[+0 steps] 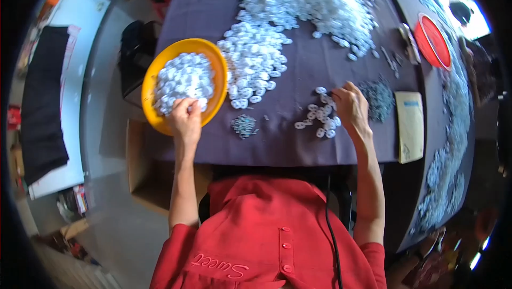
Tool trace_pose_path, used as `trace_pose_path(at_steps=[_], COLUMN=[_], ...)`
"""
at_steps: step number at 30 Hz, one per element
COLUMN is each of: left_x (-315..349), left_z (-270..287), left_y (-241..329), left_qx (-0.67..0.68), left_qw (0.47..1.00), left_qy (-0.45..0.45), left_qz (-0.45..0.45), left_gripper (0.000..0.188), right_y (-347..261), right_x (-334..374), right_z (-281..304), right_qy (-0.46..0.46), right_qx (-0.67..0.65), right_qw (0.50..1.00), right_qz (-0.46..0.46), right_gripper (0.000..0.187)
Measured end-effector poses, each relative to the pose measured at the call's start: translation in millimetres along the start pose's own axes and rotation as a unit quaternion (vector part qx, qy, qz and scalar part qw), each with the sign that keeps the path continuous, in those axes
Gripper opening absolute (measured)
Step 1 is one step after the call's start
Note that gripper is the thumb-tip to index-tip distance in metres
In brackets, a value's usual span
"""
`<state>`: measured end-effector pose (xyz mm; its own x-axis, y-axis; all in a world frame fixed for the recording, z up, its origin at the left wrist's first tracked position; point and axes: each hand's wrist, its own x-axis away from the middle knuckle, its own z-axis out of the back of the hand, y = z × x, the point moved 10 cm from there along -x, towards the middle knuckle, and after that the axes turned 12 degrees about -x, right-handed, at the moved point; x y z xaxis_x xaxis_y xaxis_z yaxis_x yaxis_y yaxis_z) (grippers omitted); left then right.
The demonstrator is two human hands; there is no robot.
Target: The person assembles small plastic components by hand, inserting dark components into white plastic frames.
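Head view, left grip (186, 122): fingers bent over white pieces (186, 78) in the yellow bowl (149, 83); whether closed, I cannot tell.
Right grip (353, 109): curled at the loose white cluster (320, 114) on the worktop (277, 147), hold hidden.
Pieces: small; I judge light pinches best.

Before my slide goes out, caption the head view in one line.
Left hand at a yellow bowl of white pieces, right hand beside a small white cluster on the dark tablecloth.
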<state>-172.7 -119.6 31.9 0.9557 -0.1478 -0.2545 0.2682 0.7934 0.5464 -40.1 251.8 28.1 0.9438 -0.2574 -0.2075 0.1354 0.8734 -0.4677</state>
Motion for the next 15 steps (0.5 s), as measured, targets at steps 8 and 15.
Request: trace_pose_path(at_steps=[8, 15], left_x=[2.9, -3.1], left_z=[4.4, 13.2], left_y=[2.5, 16.8], left_qx=[-0.027, -0.07], left_qw=[0.999, 0.995], left_qy=[0.036, 0.071], left_qz=[0.005, -0.029], left_gripper=[0.009, 0.012], right_y=[-12.7, 5.9], right_x=[5.2, 7.8], right_z=[2.3, -5.9], right_qy=[0.05, 0.017], right_qx=[0.023, 0.015], right_qw=[0.998, 0.999], right_qz=[0.0, -0.036], right_gripper=[0.005, 0.008])
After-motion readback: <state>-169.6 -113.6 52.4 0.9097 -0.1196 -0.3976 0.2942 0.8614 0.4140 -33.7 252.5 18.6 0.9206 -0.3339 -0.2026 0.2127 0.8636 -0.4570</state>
